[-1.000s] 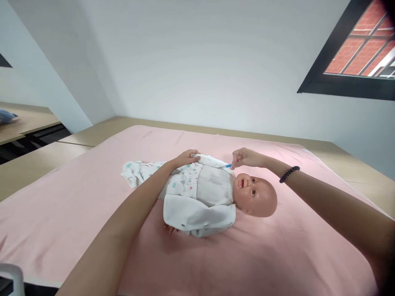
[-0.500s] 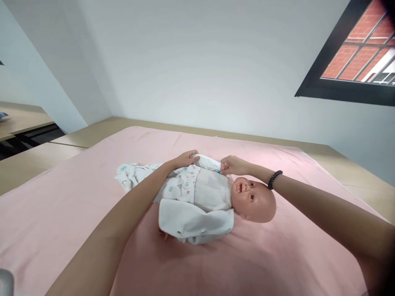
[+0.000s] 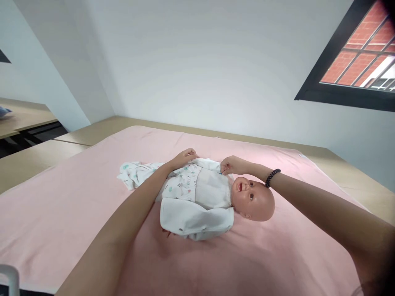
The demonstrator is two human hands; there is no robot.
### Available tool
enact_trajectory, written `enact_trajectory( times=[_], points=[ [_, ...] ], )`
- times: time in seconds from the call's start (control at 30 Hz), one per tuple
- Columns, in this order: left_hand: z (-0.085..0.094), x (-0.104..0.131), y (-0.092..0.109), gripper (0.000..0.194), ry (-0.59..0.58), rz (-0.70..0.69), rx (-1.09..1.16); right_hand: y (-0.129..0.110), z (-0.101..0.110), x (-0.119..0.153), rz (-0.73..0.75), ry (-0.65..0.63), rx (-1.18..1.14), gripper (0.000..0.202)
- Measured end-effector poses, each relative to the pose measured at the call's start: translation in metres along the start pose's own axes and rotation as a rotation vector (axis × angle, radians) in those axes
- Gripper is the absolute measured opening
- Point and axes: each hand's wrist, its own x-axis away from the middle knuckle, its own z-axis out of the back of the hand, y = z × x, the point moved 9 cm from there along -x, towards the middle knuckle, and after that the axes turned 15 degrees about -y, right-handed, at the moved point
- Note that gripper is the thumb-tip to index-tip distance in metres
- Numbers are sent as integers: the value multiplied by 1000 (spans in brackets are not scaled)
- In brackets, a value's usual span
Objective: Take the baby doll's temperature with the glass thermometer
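A bald baby doll (image 3: 257, 200) lies on its back, head to the right, on a pink cloth. It wears patterned white pants (image 3: 180, 185) and a white jacket (image 3: 197, 220) whose near front panel is folded open toward me. My left hand (image 3: 185, 157) is closed at the cuff end of the doll's far sleeve (image 3: 210, 164); its fingertips are partly hidden. At the shoulder end of that sleeve, my right hand (image 3: 232, 165) pinches the white fabric, with a bit of blue showing just below the fingers. The doll's far hand is out of sight.
The pink cloth (image 3: 77, 197) covers most of a wooden table (image 3: 33, 162), which meets a white wall behind. A dark-framed window (image 3: 308, 90) is at upper right. A grey curved object (image 3: 10, 275) pokes in at lower left. Another table (image 3: 24, 115) stands farther left.
My left hand has shifted slightly left toward the cuff end, and the sleeve fabric lies lower and flatter. My right hand stays at the shoulder. The view has tilted a little.
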Motion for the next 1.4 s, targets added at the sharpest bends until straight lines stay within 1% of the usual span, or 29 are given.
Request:
enact_trajectory(
  times=[0.03,0.1,0.2,0.23,0.27,0.3,0.37,0.47,0.57,0.73,0.87,1.0,1.17,1.23,1.3,1.4],
  points=[
    [1,1,-1,42,13,11,-11,0,3,0,-1,-16,-3,16],
    [-2,2,-4,40,-4,35,-30,2,13,2,-12,-23,-5,22],
    [-8,3,-6,40,-55,78,-65,10,35,7,-85,73,-12,32],
    [-9,4,-7,40,-66,89,-78,14,40,7,-117,97,-22,33],
    [-9,5,-7,38,-76,98,-92,17,41,7,-145,95,-38,32],
    [-10,5,-6,37,-89,102,-108,19,38,5,-168,66,-59,30],
    [-11,5,-5,34,-121,99,-143,18,24,-1,-190,-47,-103,25],
    [-10,6,-2,30,-171,76,-203,10,4,-6,-186,-203,-142,21],
    [-9,9,0,29,-219,72,-241,3,-1,-7,-182,-258,-119,25],
    [-11,13,-1,39,-249,118,-230,7,2,-8,-193,-244,-45,28],
    [-12,14,-1,43,-236,139,-213,4,1,-14,-136,-218,-17,25],
    [-9,15,5,40,-222,104,-196,-1,6,-17,-88,-178,30,28],
    [-9,18,4,39,-269,120,-216,-1,1,-22,-53,-211,82,28],
    [-8,19,4,39,-263,123,-221,0,1,-25,-55,-206,93,27],
    [-8,19,6,37,-242,111,-222,1,6,-25,-64,-189,94,26],
    [-6,20,11,36,-201,82,-215,-4,18,-18,-84,-151,67,22]
  ],
)
